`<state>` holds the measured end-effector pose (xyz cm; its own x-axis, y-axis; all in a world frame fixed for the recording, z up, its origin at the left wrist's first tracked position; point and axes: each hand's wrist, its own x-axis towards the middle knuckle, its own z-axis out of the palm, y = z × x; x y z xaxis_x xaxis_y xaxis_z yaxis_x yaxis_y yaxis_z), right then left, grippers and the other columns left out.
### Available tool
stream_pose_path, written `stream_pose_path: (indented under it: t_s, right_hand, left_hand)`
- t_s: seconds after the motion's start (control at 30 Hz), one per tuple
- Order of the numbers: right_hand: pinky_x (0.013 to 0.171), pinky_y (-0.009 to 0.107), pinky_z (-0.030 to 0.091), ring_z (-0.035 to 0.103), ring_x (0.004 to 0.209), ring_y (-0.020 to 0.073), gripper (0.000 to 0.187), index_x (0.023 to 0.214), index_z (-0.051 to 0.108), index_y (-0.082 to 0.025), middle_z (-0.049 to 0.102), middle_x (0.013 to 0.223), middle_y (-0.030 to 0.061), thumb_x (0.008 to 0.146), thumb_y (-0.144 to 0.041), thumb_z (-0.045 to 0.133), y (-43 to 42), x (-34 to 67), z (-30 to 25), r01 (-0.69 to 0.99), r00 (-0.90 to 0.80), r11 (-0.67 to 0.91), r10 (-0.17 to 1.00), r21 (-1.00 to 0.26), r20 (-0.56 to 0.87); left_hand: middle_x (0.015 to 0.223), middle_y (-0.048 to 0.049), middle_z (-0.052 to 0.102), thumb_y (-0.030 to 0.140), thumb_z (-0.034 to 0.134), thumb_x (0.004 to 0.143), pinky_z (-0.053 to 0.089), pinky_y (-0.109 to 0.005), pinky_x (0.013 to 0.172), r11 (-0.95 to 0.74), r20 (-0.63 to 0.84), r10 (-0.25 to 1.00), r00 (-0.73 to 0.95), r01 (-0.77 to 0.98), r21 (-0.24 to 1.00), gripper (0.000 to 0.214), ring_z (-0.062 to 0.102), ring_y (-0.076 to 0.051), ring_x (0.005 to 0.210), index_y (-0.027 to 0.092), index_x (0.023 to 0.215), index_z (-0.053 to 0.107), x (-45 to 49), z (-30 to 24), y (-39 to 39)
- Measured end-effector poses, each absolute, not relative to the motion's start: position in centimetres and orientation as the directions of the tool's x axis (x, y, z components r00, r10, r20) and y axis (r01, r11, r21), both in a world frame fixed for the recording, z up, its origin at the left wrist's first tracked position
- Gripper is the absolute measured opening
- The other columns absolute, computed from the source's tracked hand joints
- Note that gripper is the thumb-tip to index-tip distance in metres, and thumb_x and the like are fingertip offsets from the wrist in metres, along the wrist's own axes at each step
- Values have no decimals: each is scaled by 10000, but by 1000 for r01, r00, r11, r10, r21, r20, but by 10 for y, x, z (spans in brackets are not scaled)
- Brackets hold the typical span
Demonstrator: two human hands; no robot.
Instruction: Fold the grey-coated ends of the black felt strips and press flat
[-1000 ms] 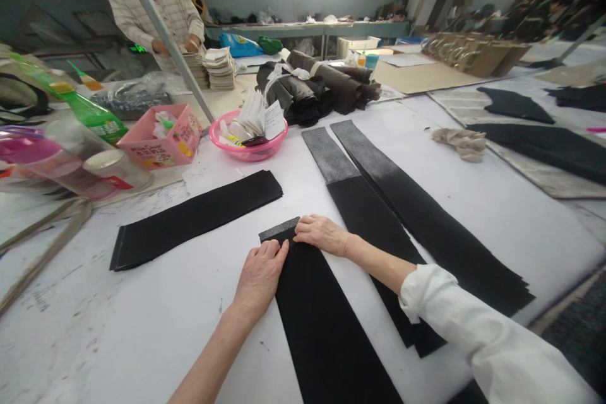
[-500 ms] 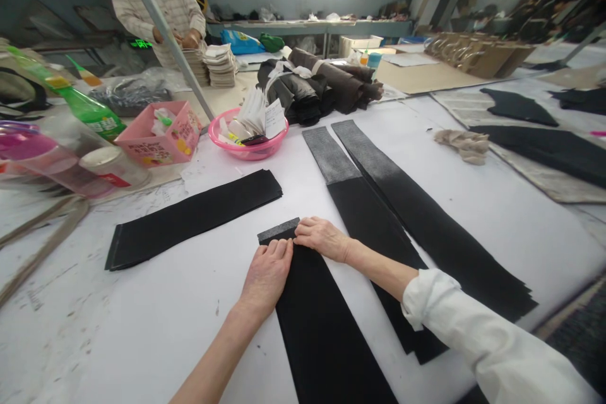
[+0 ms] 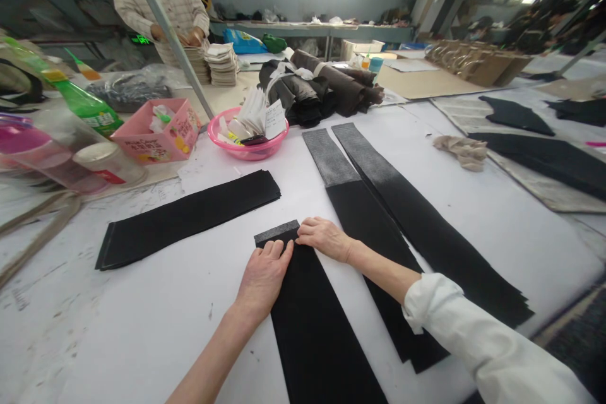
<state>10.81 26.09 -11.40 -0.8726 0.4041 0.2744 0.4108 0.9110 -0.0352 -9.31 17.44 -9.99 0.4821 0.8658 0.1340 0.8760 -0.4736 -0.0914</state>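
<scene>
The left forearm (image 3: 213,347) slants from the near left; the left hand (image 3: 262,274) is palm-down, fingers bent. The right forearm (image 3: 386,270) extends from the near right, the right hand (image 3: 326,239) palm-down, fingertips (image 3: 306,235) just beside the left's.

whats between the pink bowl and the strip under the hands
In the head view, the right end of a black stack lies there, on the white table.

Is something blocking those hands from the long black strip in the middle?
No, nothing visible is in the way. The left hand and right hand both touch the black fabric strip near its grey end band. The pink basin stands beyond it, not between.
</scene>
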Motion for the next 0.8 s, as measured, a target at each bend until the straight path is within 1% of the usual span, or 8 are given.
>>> stream_pose_path:
  t_s: [0.23,0.33,0.43,0.67,0.8]
  right_hand:
    - [760,296,380,483,958,168,211,923,642,-190,619,951,42,985,-236,446,257,106,-115,433,-865,902,417,-6,279]
    - [767,296,384,490,953,167,222,907,641,-188,620,959,38,987,-233,439,256,107,-114,444,-855,896,430,-19,289]
    - [775,284,397,499,950,163,193,935,640,-195,621,959,23,979,-244,459,257,109,-114,437,-857,898,432,-48,283]
    - [790,279,429,516,938,158,175,942,651,-198,622,938,25,967,-232,481,259,115,-112,445,-845,890,453,-96,284]
    - [796,282,433,520,955,160,170,957,655,-196,624,960,33,963,-218,487,257,115,-112,454,-840,886,461,-93,285]
  left_hand:
    - [1063,-90,563,73,413,901,421,-363,797,-504,166,846,506,862,-61,380,501,-226,1019,181,1257,492,-90,-102,176]
    - [1043,-83,565,81,428,899,420,-366,785,-500,149,850,505,863,-69,369,508,-229,990,159,1254,493,-88,-103,177]
    - [1032,-78,556,87,446,896,422,-369,785,-492,142,856,496,868,-63,396,507,-232,978,145,1287,470,-87,-104,177]
    - [1027,-66,543,91,442,901,420,-343,745,-472,141,870,472,881,-37,399,507,-217,948,207,1281,486,-86,-102,177]
    - [1013,-62,542,114,449,908,413,-345,719,-465,133,875,465,885,-34,376,501,-219,933,219,1265,500,-85,-101,179]
